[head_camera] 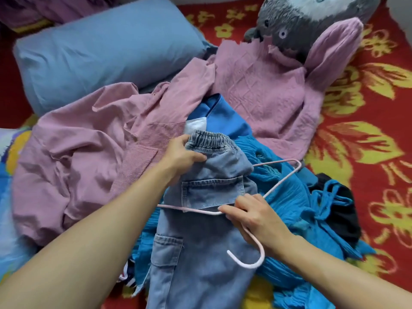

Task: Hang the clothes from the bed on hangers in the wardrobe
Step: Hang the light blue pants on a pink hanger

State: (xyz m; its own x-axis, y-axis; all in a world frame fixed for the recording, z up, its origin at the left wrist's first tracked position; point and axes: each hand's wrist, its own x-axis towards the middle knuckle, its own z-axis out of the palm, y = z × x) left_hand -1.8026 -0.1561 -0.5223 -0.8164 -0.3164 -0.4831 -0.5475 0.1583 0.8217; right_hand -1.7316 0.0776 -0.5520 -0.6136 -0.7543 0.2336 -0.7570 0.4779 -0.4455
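Observation:
Light blue jeans with an elastic waistband lie on the pile of clothes on the bed. The jeans pass through a pale pink wire hanger, and their folded top lies over its lower bar. My left hand grips the jeans just below the waistband. My right hand holds the hanger at its neck, with the hook curving toward me. Around the jeans lie a pink shirt, a pink knit sweater and turquoise garments.
A blue pillow lies at the back left. A grey plush toy sits at the back, partly under the sweater. A dark garment lies at the right of the pile. A red blanket with yellow flowers covers the bed.

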